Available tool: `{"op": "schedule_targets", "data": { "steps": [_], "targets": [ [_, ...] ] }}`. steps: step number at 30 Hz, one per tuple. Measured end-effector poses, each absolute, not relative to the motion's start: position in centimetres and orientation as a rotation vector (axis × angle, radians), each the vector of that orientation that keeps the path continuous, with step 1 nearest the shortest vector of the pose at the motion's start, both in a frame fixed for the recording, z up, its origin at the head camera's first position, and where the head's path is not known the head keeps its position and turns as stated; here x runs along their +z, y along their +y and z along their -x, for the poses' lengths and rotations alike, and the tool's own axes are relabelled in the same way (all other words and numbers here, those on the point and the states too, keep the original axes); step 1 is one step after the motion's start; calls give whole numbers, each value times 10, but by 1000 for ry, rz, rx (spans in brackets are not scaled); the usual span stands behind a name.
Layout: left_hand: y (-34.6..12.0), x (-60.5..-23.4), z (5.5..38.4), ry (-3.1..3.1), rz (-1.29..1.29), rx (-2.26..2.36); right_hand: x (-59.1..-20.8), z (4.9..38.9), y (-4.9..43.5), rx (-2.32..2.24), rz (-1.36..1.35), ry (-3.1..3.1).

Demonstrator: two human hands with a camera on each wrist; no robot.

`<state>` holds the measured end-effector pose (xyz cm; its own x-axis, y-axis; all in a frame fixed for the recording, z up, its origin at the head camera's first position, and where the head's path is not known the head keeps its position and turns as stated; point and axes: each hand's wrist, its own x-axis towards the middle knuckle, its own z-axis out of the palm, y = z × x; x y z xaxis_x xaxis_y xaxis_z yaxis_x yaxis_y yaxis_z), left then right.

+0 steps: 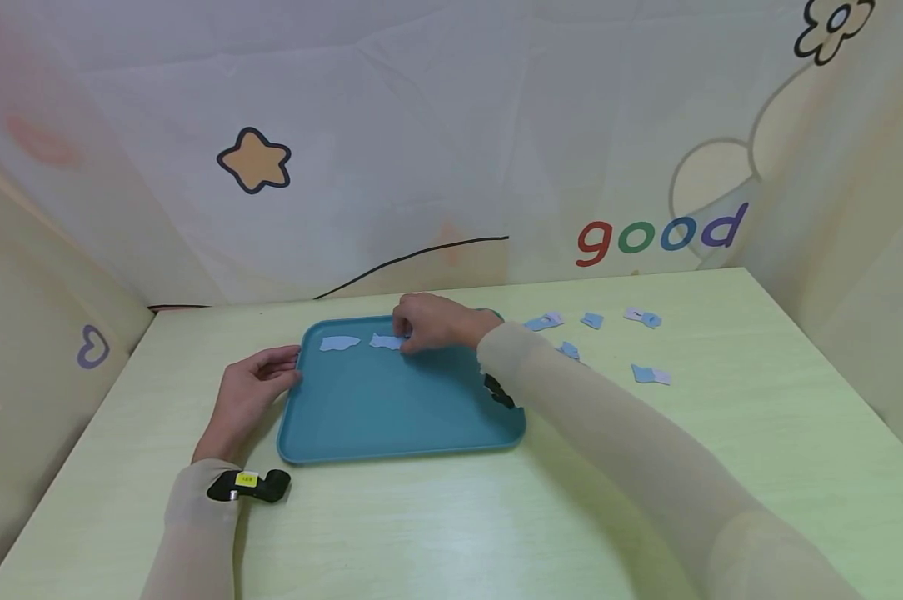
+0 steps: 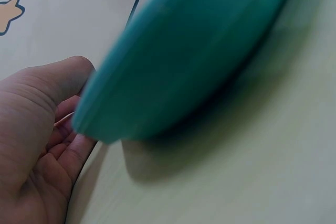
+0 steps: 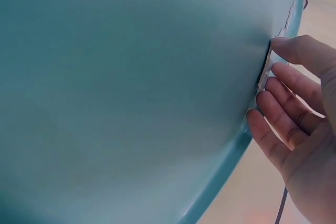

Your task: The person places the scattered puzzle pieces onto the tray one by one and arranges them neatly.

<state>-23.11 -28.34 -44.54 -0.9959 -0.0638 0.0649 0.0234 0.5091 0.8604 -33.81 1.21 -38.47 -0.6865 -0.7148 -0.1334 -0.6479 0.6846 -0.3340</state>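
Observation:
A blue-green tray (image 1: 399, 408) lies on the table. My left hand (image 1: 251, 392) holds its left rim; in the left wrist view the thumb (image 2: 73, 74) meets the rim, with the other fingers behind and below it. Over the tray's far side, my right hand (image 1: 436, 323) pinches a light-blue paper piece (image 1: 385, 342) with an uneven edge. The right wrist view shows the thumb and fingers of the right hand (image 3: 299, 98) at that piece (image 3: 266, 66), against the tray's far rim. Left of it, another pale-blue paper piece (image 1: 339, 342) lies flat in the tray.
Several small blue and lilac paper pieces lie on the table right of the tray, among them a two-tone piece (image 1: 651, 375), a small blue one (image 1: 591, 320) and one farther back (image 1: 642, 317). A printed cloth (image 1: 421, 150) stands behind the table.

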Motion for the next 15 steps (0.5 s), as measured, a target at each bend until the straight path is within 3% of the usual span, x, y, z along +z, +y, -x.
{"op": "schedule_targets", "data": {
  "steps": [15],
  "targets": [
    [-284, -446, 232, -2662, -42, -1509, -384, 335, 33, -582, 1082, 2621]
  ]
}}
